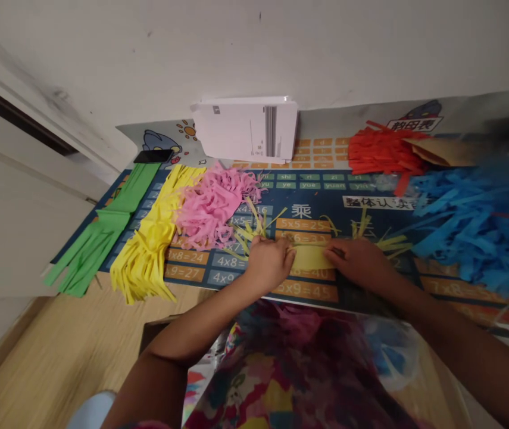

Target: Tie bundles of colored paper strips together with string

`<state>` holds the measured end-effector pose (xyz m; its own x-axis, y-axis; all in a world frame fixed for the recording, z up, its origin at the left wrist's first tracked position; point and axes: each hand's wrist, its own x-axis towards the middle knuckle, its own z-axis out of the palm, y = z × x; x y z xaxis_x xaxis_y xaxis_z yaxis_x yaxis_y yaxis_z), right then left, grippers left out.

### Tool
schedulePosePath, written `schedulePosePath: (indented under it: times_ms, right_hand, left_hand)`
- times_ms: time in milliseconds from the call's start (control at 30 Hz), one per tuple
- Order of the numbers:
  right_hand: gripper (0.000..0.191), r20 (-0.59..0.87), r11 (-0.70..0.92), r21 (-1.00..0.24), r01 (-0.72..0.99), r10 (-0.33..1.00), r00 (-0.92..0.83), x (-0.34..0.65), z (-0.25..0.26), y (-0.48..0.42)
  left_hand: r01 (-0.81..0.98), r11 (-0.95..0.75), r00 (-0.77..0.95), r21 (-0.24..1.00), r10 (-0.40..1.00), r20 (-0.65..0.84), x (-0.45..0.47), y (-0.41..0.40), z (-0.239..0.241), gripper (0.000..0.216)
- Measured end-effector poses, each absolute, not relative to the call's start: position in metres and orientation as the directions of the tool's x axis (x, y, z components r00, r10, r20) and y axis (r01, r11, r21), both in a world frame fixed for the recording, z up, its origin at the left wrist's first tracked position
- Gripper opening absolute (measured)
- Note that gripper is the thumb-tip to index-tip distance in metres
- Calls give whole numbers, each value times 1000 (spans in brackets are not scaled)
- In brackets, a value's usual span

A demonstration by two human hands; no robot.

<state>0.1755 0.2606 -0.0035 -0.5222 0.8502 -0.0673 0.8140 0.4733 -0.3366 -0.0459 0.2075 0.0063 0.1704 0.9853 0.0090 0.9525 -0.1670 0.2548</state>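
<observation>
Between my two hands stretches a pale yellow fringed paper strip, its uncut middle band lying flat over the printed table mat. My left hand is closed on the band's left end, thumb and fingers pinching it. At the right end my right hand grips it in the same way. Thin cut fringes stick out beyond both hands. Close to my left hand lies a curly pink fringed paper bunch. A large blue fringed paper heap is to the right of my right hand.
Yellow fringed paper and green fringed paper overhang the table's left side. A dark phone lies behind them. A white box leans on the wall. Red fringed paper is at the back right.
</observation>
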Motion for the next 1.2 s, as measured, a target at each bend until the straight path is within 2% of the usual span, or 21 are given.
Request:
schedulePosePath:
  times_ms: [100, 200, 533, 733, 867, 933, 1000, 1067, 1100, 1200]
  right_hand:
    - [24, -28, 488, -253, 835, 859, -510, 168, -7, 262]
    - [23, 38, 479, -276, 833, 872, -488, 170, -15, 264]
    - [27, 39, 435, -341, 833, 892, -450, 173, -20, 268]
    - [29, -3, 388, -345, 855, 910, -414, 168, -18, 267]
    - [24, -24, 353, -339, 872, 923, -383, 168, -19, 271]
    - [20, -1, 343, -310, 887, 933, -361, 172, -15, 274]
    - [20, 111, 340, -222, 914, 940, -322, 179, -5, 272]
    - [24, 255, 413, -134, 901, 893, -371, 185, 8, 264]
    - [23, 290, 513, -110, 851, 836, -466, 186, 14, 258]
    - [21, 213, 825, -111, 553, 564, -798, 183, 19, 243]
  left_hand:
    - [977, -161, 159, 143, 987, 26, -44, 214, 3, 22]
    - [982, -161, 156, 99, 986, 55, -44, 216, -2, 24]
    - [981, -160, 148, 107, 982, 115, -45, 220, -9, 23]
    - [985, -142, 133, 97, 987, 86, -43, 221, -11, 21]
    - [985, -138, 126, 100, 985, 114, -45, 222, -9, 16]
    - [973, -213, 194, 87, 962, 191, -48, 224, -6, 16]
    - [918, -395, 380, 32, 901, 209, -51, 226, 0, 13]
    - [813, -582, 581, -30, 806, 116, -52, 227, 9, 16]
    - [764, -644, 646, -49, 762, 52, -52, 226, 15, 18]
    - [727, -681, 677, -89, 732, -76, -47, 220, 29, 20]
